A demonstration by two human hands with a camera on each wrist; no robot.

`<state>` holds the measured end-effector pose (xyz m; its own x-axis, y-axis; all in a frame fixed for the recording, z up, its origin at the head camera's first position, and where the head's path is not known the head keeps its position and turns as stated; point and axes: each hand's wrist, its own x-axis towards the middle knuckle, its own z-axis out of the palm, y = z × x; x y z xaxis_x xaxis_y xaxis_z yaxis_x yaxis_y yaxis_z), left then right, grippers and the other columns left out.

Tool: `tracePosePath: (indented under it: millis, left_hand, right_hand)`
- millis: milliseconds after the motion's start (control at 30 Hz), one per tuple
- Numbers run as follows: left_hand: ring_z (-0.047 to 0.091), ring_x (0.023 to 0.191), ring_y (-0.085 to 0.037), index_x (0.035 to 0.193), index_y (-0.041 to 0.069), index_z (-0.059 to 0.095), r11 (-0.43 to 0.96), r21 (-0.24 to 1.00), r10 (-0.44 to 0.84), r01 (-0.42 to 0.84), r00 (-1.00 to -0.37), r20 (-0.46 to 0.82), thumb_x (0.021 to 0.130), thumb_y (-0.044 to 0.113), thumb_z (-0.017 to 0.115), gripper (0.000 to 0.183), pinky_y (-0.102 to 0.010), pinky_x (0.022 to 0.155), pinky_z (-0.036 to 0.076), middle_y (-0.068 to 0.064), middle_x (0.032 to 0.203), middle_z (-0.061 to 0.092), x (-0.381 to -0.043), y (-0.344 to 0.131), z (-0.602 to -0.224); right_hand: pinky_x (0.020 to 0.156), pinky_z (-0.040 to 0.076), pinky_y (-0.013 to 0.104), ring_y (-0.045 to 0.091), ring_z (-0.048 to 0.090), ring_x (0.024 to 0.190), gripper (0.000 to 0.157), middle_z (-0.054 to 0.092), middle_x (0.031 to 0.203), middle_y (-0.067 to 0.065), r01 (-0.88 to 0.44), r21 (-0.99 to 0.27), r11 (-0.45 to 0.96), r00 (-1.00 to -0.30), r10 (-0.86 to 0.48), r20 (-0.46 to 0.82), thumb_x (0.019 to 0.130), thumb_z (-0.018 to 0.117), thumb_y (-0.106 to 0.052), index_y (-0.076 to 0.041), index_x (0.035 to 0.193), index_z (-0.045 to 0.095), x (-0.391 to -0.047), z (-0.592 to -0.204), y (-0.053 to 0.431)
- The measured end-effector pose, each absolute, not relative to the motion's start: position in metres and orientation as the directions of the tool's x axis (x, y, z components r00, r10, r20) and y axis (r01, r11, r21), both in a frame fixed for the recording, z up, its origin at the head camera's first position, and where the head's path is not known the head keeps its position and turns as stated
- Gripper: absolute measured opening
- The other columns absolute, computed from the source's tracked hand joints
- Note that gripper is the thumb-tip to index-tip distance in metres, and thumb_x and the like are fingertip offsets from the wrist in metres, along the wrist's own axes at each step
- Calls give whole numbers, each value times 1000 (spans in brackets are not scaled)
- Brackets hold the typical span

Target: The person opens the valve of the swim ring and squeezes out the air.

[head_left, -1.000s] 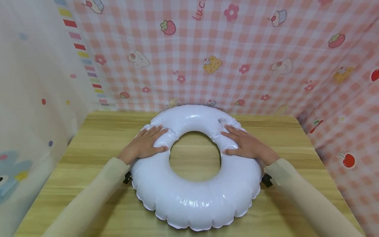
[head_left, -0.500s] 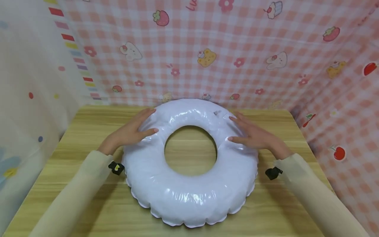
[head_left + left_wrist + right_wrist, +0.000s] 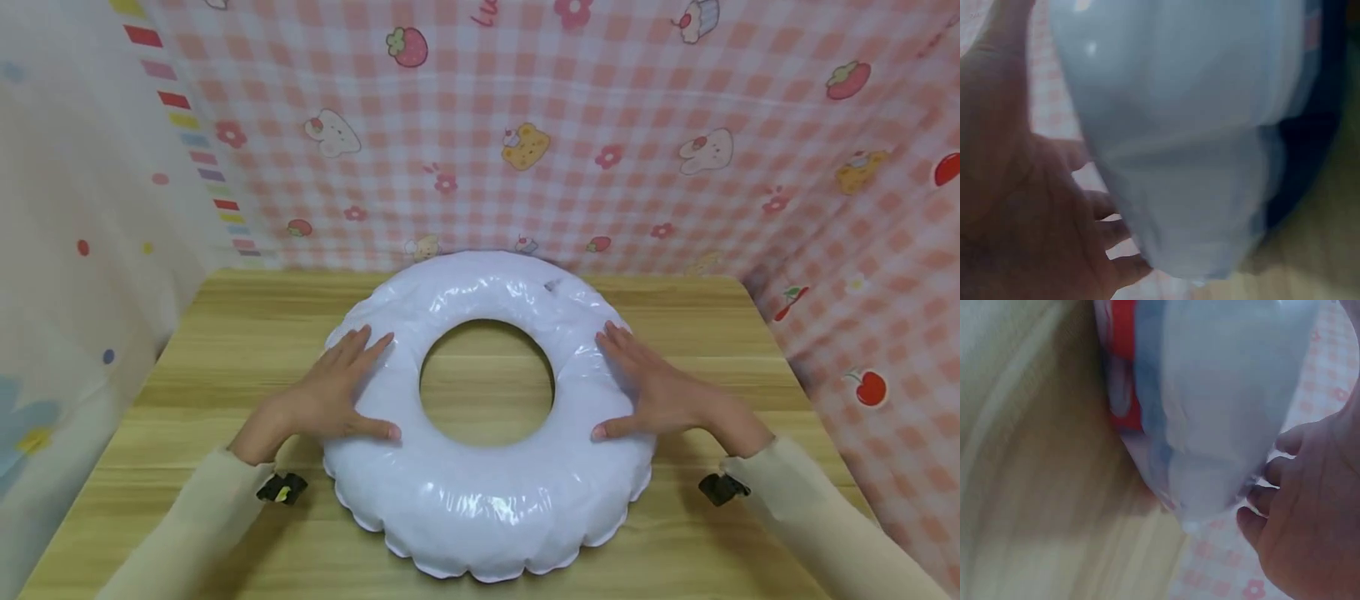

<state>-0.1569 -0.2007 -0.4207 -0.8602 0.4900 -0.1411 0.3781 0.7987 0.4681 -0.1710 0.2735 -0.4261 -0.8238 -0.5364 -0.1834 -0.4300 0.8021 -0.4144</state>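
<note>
A white inflatable swim ring [image 3: 487, 500] lies flat on the wooden table, puffed up, with a small clear valve [image 3: 552, 286] at its upper right. My left hand [image 3: 322, 404] is at the ring's left side, fingers spread and straight, thumb over the top surface. On the opposite side my right hand [image 3: 660, 396] is spread the same way. In the left wrist view the fingers lie along the ring's [image 3: 1172, 125] outer side. Red and blue colouring shows on the underside of the ring [image 3: 1229, 394] in the right wrist view.
The wooden table [image 3: 187, 400] extends to both sides of the ring. A pink checked cloth [image 3: 465, 108] hangs behind the table, with more cloth at the right. A pale printed curtain [image 3: 67, 192] hangs at the left. Black wrist cameras sit at both cuffs.
Both hands first lay on the ring's upper part, then lifted outward, and now sit lower at its sides. The dented upper part looks rounder. The head view has shifted slightly.
</note>
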Motion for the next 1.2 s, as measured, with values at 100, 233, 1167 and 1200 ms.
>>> tracePosePath:
  millis: [100, 233, 1167, 1200]
  left_hand:
    - [0, 156, -52, 166, 8, 8, 805, 447, 509, 390, -841, -181, 68, 70, 84, 139, -74, 120, 10, -30, 170, -1, -152, -202, -427]
    - [-3, 157, -50, 165, 5, 1, 815, 449, 498, 366, -839, -219, 66, 73, 84, 146, -72, 121, 7, -27, 171, -4, -152, -200, -431]
    - [-8, 159, -43, 165, 7, -3, 841, 411, 455, 350, -870, -189, 65, 75, 82, 148, -67, 124, -3, -22, 172, -11, -147, -193, -454]
    - [-7, 159, -44, 165, 7, -3, 839, 416, 456, 350, -869, -189, 65, 74, 82, 148, -67, 124, -3, -22, 172, -11, -147, -194, -454]
  right_hand:
    - [125, 10, 68, 44, -4, 160, 144, -9, 173, 17, -417, -414, 809, -811, -537, -232, 68, 80, -76, -5, 165, 0, -168, -433, 270]
    - [126, 8, 65, 40, -7, 160, 151, -13, 173, 15, -402, -400, 823, -807, -525, -269, 64, 79, -81, -5, 165, -5, -169, -440, 266]
    - [128, 6, 61, 36, -5, 161, 148, -9, 174, 13, -433, -307, 848, -847, -499, -183, 63, 76, -85, -8, 166, 0, -167, -463, 261]
    - [128, 6, 61, 36, -5, 161, 148, -8, 174, 13, -435, -306, 847, -847, -500, -179, 63, 76, -84, -8, 166, 1, -166, -464, 261]
